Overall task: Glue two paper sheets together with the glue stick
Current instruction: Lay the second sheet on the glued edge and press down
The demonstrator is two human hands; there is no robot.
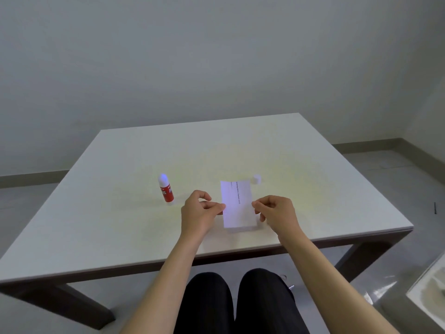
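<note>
Now the paper sheet [237,204] sits near the front middle of the table [120,213], held by its 2 long edges. It looks thin, light and floppy, the sort of thing that bends or slides at a nudge, so the side edges seem the sensible place to take it. A slight double line along its near edge hints at a second sheet underneath, though I cannot be sure. The left hand [199,213] pinches the left edge between thumb and forefinger, the other fingers curled in. The right hand [274,212] meets the right edge with thumb and fingertips drawn together, and whether it truly grips the paper I cannot tell. A line of small print runs along the sheet, too fine to read.

Off to the left, well apart, the glue stick [165,188] stands upright and uncapped, rigid and easy to grab round the barrel. Its red label carries white lettering, too blurred to make out a brand. Just behind the sheet's far right corner sits a small white cap [256,179].
</note>
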